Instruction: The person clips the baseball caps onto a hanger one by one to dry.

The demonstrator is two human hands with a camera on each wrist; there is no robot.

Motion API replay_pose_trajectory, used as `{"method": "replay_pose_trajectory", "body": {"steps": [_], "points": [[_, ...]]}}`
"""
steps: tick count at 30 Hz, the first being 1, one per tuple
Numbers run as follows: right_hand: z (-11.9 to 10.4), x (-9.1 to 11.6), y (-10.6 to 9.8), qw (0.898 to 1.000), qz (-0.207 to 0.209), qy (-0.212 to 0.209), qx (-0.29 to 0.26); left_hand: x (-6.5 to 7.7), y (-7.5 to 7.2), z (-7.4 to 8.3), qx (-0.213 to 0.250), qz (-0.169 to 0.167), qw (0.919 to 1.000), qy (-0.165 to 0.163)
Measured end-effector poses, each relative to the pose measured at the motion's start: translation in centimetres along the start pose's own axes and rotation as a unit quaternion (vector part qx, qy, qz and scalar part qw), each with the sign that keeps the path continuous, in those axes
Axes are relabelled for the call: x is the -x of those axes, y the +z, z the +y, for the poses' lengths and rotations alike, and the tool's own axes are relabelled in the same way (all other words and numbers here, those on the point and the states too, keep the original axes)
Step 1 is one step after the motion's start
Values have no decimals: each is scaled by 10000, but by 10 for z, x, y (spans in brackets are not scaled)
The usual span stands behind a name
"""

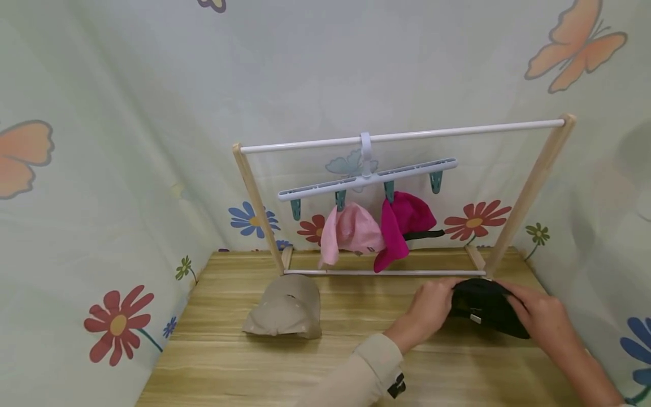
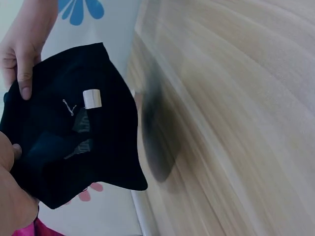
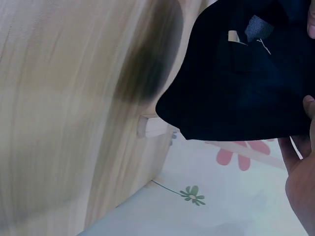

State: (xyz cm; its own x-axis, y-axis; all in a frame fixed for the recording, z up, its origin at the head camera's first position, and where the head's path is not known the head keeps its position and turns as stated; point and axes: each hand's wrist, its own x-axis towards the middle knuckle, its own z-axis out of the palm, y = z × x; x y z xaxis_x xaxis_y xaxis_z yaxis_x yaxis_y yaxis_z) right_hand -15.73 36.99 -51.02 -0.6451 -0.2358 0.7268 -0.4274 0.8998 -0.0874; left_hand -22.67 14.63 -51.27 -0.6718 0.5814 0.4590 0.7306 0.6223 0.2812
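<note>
A black cap [image 1: 483, 305] is held between both hands over the right side of the table, its inside and a white label [image 2: 92, 99] facing the wrist cameras. My left hand [image 1: 430, 304] grips the cap's left edge, thumb on the inner side. At the opposite edge my right hand [image 1: 544, 314] pinches it, fingers behind and thumb in front. In both wrist views the cap hangs above the wood, with a dark shadow beneath it. A light pink cap [image 1: 353, 230] and a magenta cap [image 1: 402, 223] hang from green clips on a pale hanger bar [image 1: 368, 180].
A rack [image 1: 407, 136] with wooden legs and a white top rod carries the hanger. Two more clips, the leftmost [image 1: 295, 209] and the rightmost [image 1: 435, 182], hold nothing. A beige cap [image 1: 287, 308] lies on the wooden table [image 1: 224, 362] at left. Printed cloth walls enclose the table.
</note>
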Motion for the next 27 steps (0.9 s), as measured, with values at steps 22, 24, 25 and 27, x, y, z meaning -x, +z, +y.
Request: {"method": "replay_pose_trajectory", "body": {"steps": [22,24,25,27], "points": [[-19,-30,-1,9993,-215,212,-231,3,-14,-18,503,276,9983,-84],[-19,-31,0,9990,-246,279,-236,4,-14,-20,484,316,9983,-74],[-19,-31,1,9990,-239,289,-236,4,-14,-20,482,334,9983,-63],[-19,-32,3,9991,-182,289,-237,5,-15,-21,503,382,9980,-37]]}}
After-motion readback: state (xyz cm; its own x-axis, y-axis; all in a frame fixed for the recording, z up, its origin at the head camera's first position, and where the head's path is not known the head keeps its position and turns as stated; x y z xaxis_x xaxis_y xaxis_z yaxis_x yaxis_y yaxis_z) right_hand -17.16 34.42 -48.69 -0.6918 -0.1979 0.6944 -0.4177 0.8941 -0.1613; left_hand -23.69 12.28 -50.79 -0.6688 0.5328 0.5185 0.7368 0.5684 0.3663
